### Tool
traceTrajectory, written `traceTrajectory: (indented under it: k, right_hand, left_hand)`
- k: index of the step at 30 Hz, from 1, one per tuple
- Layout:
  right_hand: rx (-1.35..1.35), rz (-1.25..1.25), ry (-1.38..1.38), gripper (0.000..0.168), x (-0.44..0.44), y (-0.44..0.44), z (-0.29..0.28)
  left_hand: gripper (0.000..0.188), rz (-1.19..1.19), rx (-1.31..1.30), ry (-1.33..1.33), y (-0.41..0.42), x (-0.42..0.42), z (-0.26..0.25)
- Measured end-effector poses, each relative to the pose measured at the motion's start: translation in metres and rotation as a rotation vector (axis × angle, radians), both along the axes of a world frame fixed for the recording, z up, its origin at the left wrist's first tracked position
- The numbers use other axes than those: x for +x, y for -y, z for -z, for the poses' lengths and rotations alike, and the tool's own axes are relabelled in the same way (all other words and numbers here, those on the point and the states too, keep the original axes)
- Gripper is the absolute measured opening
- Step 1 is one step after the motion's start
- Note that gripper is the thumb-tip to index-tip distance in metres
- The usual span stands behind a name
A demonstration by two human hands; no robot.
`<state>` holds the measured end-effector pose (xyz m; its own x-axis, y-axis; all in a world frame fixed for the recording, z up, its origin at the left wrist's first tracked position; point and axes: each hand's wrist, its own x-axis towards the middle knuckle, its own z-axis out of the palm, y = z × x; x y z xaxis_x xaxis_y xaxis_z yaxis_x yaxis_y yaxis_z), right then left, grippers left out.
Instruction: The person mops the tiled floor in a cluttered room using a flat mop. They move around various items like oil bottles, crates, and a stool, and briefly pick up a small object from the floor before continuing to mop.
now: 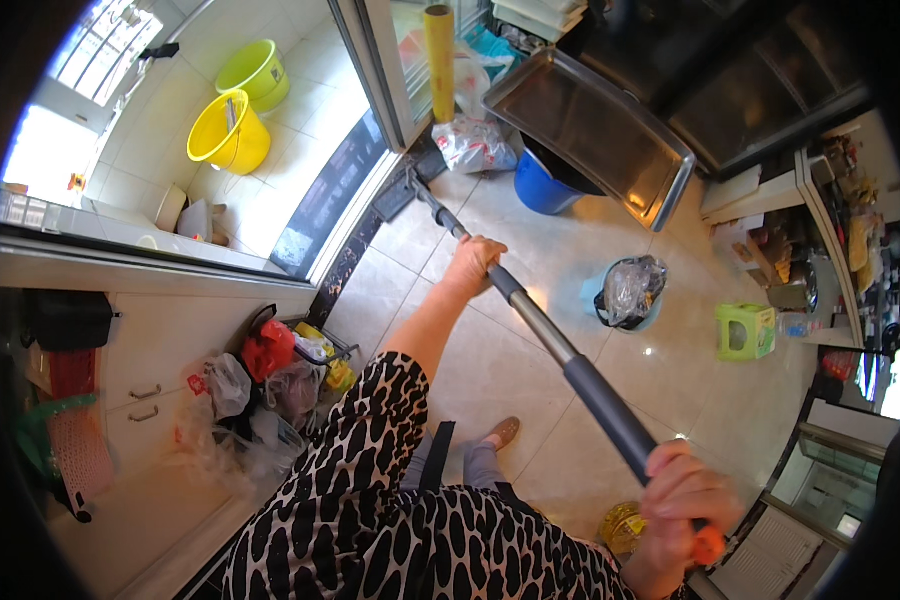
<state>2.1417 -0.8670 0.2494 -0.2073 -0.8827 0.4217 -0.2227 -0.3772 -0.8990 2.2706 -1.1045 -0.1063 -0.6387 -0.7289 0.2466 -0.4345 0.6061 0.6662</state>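
Observation:
My left hand (472, 264) grips the lower part of a grey and steel mop pole (544, 326), palm over the shaft. Around the thick grey upper grip, near its orange end cap (709, 545), is my right hand (682, 491). The pole slants away from me to a flat, dark mop head (392, 199) on the floor. That head lies along the dark threshold strip (351, 247) of a sliding door, by the door frame's corner. Large pale tiles (495, 360) make up the floor under the pole.
A blue bucket (541, 184) stands beyond the pole, under a large metal tray (592, 135). Right of the pole are a bag-lined bin (630, 296) and a green stool (746, 331). Plastic bags (292, 382) pile up at left. An oil bottle (621, 526) stands near my right arm.

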Motion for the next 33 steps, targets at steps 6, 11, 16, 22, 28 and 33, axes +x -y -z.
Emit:
traceTrajectory:
  k: [6, 11, 16, 22, 28, 33]
  right_hand:
    - [-0.016, -0.14, -0.085, 0.022, -0.03, 0.019, -0.03]
    - [-0.057, -0.109, 0.016, 0.025, 0.005, 0.032, 0.01]
    - [-0.001, 0.069, -0.027, 0.018, 0.001, 0.02, 0.02]
    - [-0.014, 0.184, 0.03, 0.013, 0.008, 0.011, -0.005]
    - [-0.008, 0.199, 0.068, 0.014, -0.011, -0.015, -0.046]
    - [-0.062, 0.072, 0.096, 0.014, -0.008, -0.018, -0.049]
  left_hand:
    - [0.033, -0.089, 0.116, -0.083, -0.002, -0.035, -0.027]
    - [0.036, -0.094, 0.07, -0.022, 0.031, 0.0, -0.007]
    - [0.025, 0.019, 0.058, 0.107, 0.036, -0.012, -0.005]
    - [0.023, 0.147, 0.073, 0.167, 0.023, -0.012, -0.008]
    - [0.018, 0.208, 0.137, 0.154, -0.026, -0.015, -0.035]
    - [0.015, 0.169, 0.156, 0.179, -0.037, -0.018, -0.05]
